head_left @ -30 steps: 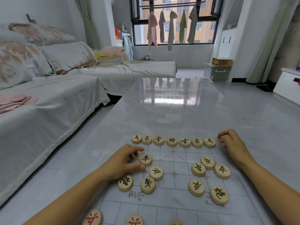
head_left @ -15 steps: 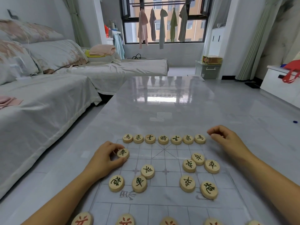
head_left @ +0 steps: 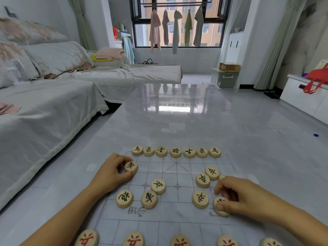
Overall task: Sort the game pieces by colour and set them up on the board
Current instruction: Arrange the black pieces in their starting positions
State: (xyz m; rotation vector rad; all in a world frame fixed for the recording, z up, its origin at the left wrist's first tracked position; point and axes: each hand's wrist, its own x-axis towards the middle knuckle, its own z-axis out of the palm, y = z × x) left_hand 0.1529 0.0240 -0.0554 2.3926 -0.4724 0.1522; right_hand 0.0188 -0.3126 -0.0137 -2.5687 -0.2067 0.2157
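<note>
— What's nearest us?
— A row of red-lettered pieces [head_left: 134, 239] at six o'clock, along the near edge of the board [head_left: 177, 217].
— And the hands?
— At four o'clock the right hand [head_left: 245, 197] has its grip curled round a black-lettered piece [head_left: 219, 206]. At ten o'clock the left hand [head_left: 110, 173] pinches the chariot piece [head_left: 131, 166] between thumb and fingers.
— Farther out?
— Between the hands lie loose black pieces [head_left: 158, 186]. At twelve o'clock a row of seven black pieces [head_left: 175, 152] lines the far edge, on the glossy tabletop [head_left: 177, 112].

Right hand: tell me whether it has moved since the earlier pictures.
Yes. The right hand came toward the person, from the right end of the far row to a loose piece.
</note>
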